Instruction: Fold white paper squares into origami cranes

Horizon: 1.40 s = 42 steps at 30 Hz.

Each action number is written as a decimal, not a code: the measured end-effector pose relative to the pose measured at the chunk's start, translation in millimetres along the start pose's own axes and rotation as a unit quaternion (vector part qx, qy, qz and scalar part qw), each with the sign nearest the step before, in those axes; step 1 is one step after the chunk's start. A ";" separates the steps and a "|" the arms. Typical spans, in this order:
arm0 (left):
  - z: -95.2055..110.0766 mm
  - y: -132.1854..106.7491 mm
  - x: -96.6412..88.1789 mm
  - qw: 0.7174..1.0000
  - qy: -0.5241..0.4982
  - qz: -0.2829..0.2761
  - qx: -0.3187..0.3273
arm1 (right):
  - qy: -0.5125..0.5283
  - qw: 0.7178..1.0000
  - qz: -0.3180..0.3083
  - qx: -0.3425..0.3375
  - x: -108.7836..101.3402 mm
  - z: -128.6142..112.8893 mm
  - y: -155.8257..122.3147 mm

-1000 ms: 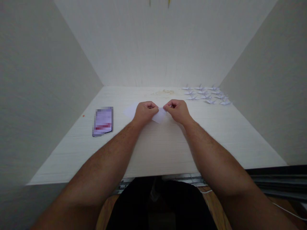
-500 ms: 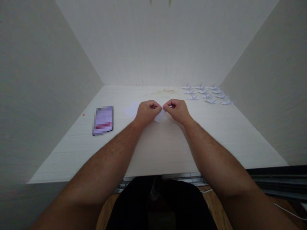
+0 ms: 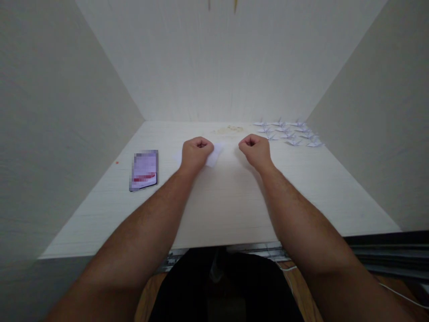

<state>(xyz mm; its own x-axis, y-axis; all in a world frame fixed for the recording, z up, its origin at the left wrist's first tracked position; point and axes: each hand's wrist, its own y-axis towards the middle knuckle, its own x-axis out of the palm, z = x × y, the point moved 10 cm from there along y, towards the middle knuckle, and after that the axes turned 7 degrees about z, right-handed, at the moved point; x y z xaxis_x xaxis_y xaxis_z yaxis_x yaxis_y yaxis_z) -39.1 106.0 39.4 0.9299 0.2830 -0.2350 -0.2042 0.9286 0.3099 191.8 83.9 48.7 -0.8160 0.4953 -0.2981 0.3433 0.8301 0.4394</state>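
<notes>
My left hand (image 3: 197, 151) is curled into a fist on the pale wooden desk (image 3: 221, 201). A small white sheet of paper (image 3: 215, 154) sticks out from under its fingers on the right side, and another bit of white paper shows just left of the hand. My right hand (image 3: 254, 149) is also a closed fist, resting on the desk a short way to the right of the paper and not touching it. Nothing shows in its fingers.
A phone (image 3: 144, 170) lies flat at the left of the desk. Several small folded paper cranes (image 3: 288, 132) sit in rows at the back right. A faint brownish stain (image 3: 229, 129) marks the desk near the back wall. Walls close in on three sides.
Both hands were pinching the paper together at the middle. Now they have parted: the right hand has let go and moved right, and the left has drawn the paper left and slightly away.
</notes>
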 end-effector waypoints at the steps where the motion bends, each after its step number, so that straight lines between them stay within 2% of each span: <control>1: -5.3 1.5 -3.1 0.999 -0.017 0.017 -0.021 | 0.010 1.000 0.014 0.002 -2.6 0.7 0.2; 3: -15.6 1.8 0.1 0.997 -0.055 0.012 -0.060 | 0.018 1.000 0.001 -0.026 1.8 -5.2 -2.9; 8: -24.0 -4.4 15.1 0.990 -0.098 -0.025 -0.093 | 0.022 0.979 -0.092 -0.180 26.8 -37.8 -24.1; 11: -21.4 -8.6 22.0 0.986 -0.127 -0.051 -0.099 | -0.003 0.973 -0.117 -0.197 34.4 -38.8 -29.5; 14: -18.7 -11.4 28.7 0.974 -0.171 -0.083 -0.121 | -0.014 0.974 -0.100 -0.201 32.4 -37.2 -27.5; 17: -21.3 -13.9 35.9 0.953 -0.223 -0.115 -0.172 | 0.000 0.982 -0.078 -0.172 29.3 -32.1 -21.9; 19: -20.5 -13.9 37.7 0.946 -0.241 -0.124 -0.178 | 0.013 0.991 -0.070 -0.113 29.2 -22.7 -17.8; 23: -10.7 -9.5 29.9 0.973 -0.194 -0.096 -0.085 | 0.075 0.993 -0.087 0.013 34.7 -6.8 -19.0; 26: -8.5 -11.3 30.5 0.980 -0.166 -0.097 -0.052 | 0.105 0.984 -0.136 0.056 43.7 -6.3 -25.3; 33: -10.5 -16.2 38.1 0.975 -0.158 -0.137 -0.075 | 0.112 0.976 -0.160 0.099 47.1 -3.0 -28.4; 39: -12.3 -20.5 39.8 0.981 -0.059 -0.172 -0.073 | 0.122 0.977 -0.157 0.077 42.4 -3.2 -24.5; 42: -16.6 -19.7 41.0 0.979 -0.060 -0.176 -0.082 | 0.119 0.978 -0.153 0.077 40.2 -3.5 -24.0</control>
<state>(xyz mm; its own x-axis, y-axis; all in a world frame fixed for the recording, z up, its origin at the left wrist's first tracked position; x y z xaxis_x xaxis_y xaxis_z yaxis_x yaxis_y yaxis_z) -2.0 103.4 8.3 0.9789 -0.0820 -0.1874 0.0976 0.9923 0.0757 149.0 83.0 29.1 -0.9703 0.1585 -0.1827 0.1164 0.9681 0.2218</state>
